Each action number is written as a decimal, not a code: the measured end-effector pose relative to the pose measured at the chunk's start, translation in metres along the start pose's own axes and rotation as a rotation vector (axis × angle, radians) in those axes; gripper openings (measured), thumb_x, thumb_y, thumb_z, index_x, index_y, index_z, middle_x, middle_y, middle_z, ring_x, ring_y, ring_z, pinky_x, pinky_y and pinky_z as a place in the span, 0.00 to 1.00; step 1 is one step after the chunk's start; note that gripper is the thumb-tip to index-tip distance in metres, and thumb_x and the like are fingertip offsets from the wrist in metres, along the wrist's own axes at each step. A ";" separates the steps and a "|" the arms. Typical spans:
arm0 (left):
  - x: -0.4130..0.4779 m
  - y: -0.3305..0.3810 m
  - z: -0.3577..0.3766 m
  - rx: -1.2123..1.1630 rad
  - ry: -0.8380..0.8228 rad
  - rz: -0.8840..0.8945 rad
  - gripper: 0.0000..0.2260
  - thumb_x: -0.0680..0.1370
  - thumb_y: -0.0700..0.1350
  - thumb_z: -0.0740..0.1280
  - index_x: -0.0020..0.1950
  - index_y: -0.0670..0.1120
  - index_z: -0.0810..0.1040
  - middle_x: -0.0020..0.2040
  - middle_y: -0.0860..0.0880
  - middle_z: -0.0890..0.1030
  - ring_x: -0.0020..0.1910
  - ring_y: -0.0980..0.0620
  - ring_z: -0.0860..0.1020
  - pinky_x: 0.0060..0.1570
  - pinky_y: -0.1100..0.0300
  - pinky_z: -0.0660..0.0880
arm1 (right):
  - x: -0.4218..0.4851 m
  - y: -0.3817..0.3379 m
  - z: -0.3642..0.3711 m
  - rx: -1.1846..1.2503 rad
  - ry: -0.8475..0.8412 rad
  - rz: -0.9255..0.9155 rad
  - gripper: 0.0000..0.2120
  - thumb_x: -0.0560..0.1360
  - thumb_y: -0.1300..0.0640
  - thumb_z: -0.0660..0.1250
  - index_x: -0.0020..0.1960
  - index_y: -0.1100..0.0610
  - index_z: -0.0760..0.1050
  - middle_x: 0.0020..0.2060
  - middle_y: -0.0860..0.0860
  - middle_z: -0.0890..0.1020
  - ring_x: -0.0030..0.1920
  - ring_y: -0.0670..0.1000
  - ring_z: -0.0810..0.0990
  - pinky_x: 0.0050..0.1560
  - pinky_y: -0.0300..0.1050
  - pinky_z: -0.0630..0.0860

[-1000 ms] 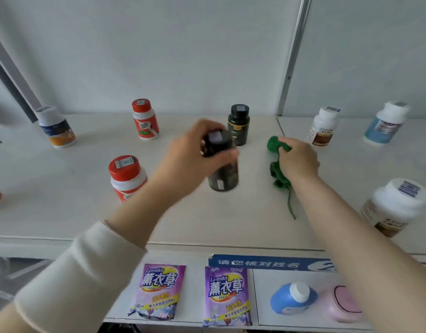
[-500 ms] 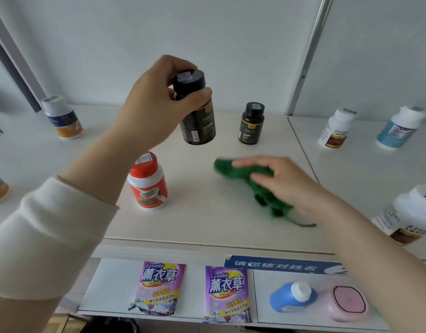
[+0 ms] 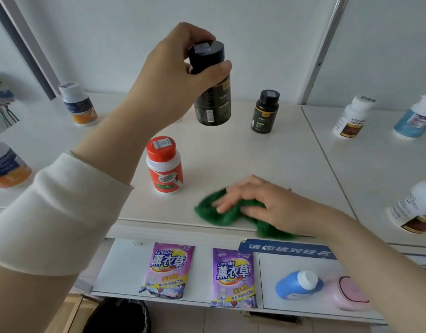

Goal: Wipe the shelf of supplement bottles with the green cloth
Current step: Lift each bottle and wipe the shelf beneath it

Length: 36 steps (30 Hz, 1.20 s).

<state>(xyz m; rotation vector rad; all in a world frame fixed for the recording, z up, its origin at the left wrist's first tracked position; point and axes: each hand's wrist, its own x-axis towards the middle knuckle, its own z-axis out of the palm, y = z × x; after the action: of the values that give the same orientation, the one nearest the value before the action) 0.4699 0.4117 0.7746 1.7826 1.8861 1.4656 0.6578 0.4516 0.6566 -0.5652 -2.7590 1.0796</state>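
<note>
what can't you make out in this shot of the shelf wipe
Head view only:
- Green cloth: middle hidden under right hand, edges motion-blurred.
- Held black bottle: label text too small; left hand covers its neck.
- White bottle: cut off by right edge.

Left hand point(image 3: 168, 75) raised, fingers curled in a grip; right hand point(image 3: 262, 205) flat, palm down.

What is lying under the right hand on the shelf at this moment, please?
The green cloth lies under the right hand, pressed flat on the white shelf near its front edge. The cloth's middle is hidden by the palm and fingers; only its edges show.
</note>
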 end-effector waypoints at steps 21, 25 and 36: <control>-0.021 0.009 0.051 -0.118 -0.169 0.007 0.15 0.72 0.48 0.68 0.58 0.49 0.71 0.58 0.50 0.79 0.57 0.50 0.78 0.59 0.48 0.74 | -0.070 -0.009 0.000 0.098 0.015 0.062 0.21 0.75 0.60 0.61 0.49 0.32 0.75 0.53 0.37 0.79 0.59 0.38 0.73 0.62 0.30 0.66; -0.022 0.013 0.048 -0.112 -0.147 0.003 0.16 0.73 0.48 0.68 0.58 0.48 0.72 0.57 0.50 0.79 0.58 0.50 0.78 0.60 0.49 0.74 | -0.059 0.005 -0.038 0.301 0.310 0.142 0.20 0.76 0.63 0.59 0.51 0.37 0.76 0.54 0.34 0.80 0.59 0.38 0.75 0.59 0.30 0.67; -0.027 0.010 0.045 -0.048 -0.095 -0.036 0.16 0.72 0.47 0.69 0.58 0.48 0.72 0.56 0.50 0.80 0.56 0.51 0.78 0.58 0.50 0.74 | -0.012 -0.006 0.012 -0.039 0.119 -0.004 0.17 0.76 0.64 0.61 0.55 0.46 0.78 0.55 0.39 0.79 0.54 0.42 0.69 0.60 0.33 0.62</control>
<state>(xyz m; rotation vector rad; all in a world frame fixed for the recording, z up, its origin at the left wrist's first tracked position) 0.5156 0.4107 0.7458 1.7548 1.8123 1.3767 0.6641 0.4348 0.6521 -0.6078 -2.6821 0.9601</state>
